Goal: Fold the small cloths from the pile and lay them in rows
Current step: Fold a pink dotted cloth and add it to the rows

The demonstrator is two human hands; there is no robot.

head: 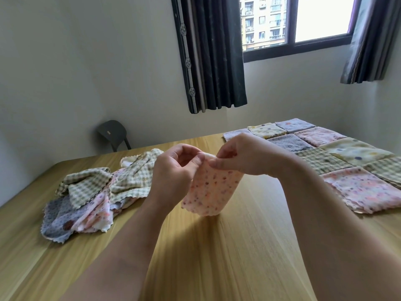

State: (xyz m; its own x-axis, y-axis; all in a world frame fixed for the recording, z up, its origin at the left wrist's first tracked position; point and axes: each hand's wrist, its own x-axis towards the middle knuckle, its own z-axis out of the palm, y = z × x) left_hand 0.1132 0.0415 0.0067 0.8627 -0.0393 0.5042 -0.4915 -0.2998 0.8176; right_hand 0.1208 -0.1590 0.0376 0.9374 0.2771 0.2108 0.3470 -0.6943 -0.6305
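Observation:
A pink dotted cloth (pixel 211 193) hangs above the middle of the wooden table (pixel 227 246), its lower scalloped edge near the tabletop. My left hand (pixel 173 170) and my right hand (pixel 243 155) both pinch its top edge, fingertips close together. To the left lies a loose pile of cloths (pixel 93 192), checked green, grey-blue and pink. On the right, folded cloths (pixel 338 161) lie flat in rows, with a pink dotted one (pixel 364 190) nearest me.
A dark chair (pixel 112 133) stands behind the table's far left edge by the wall. Dark curtains (pixel 212 53) and a window are beyond the table. Bare wood shows between the pile and the rows.

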